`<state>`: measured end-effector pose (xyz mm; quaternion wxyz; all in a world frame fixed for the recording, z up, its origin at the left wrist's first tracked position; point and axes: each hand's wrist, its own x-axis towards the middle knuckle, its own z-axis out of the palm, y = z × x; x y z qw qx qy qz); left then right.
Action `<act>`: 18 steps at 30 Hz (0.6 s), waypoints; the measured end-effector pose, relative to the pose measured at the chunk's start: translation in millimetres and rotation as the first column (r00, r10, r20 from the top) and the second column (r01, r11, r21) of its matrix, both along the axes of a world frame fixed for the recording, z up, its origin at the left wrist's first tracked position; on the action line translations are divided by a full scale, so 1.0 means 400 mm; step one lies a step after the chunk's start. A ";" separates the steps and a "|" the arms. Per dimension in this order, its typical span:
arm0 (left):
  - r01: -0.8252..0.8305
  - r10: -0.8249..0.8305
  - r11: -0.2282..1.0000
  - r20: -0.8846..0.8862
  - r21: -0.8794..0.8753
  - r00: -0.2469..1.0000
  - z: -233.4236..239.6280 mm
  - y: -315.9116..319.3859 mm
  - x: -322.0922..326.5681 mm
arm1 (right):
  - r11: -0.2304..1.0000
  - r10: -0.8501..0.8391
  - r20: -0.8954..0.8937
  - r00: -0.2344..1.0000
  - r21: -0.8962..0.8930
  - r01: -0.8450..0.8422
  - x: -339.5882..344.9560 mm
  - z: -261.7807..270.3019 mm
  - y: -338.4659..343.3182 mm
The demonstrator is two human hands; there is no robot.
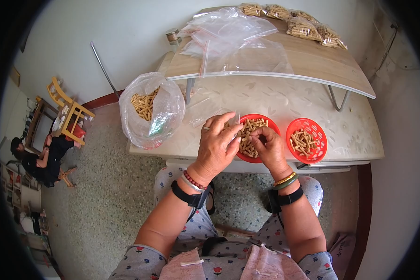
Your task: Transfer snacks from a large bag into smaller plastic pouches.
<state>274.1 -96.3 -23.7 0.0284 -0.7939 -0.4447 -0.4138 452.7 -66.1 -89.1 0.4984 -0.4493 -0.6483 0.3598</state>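
Note:
My left hand is over the left side of a red plastic basket. Clear plastic, apparently part of a small bag, shows between its fingers; most of it is hidden. Short tan sticks fill much of this basket. Above its right side, my right hand has thumb and forefinger pinched together; whether a stick is between them is unclear. A second red basket, to the right, holds a smaller heap of tan sticks.
A large plastic bag of sticks stands at the table's left edge. On the patterned tabletop, a low folding table bears clear zip bags and several filled bags. A person sits far left near a wooden chair.

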 end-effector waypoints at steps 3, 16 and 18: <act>0.003 -0.002 1.000 -0.043 0.017 0.999 0.009 -0.008 0.010 | 0.997 0.076 -0.131 0.988 0.028 -0.073 -0.005 0.002 -0.006; 0.034 -0.033 0.999 -0.055 0.011 0.998 0.003 -0.007 0.020 | 0.933 0.312 -0.528 0.790 0.014 -0.359 -0.002 0.033 -0.027; 0.035 -0.035 0.999 -0.025 0.020 0.999 -0.011 0.000 0.016 | 0.910 0.361 -0.578 0.732 0.045 -0.413 -0.009 0.037 -0.030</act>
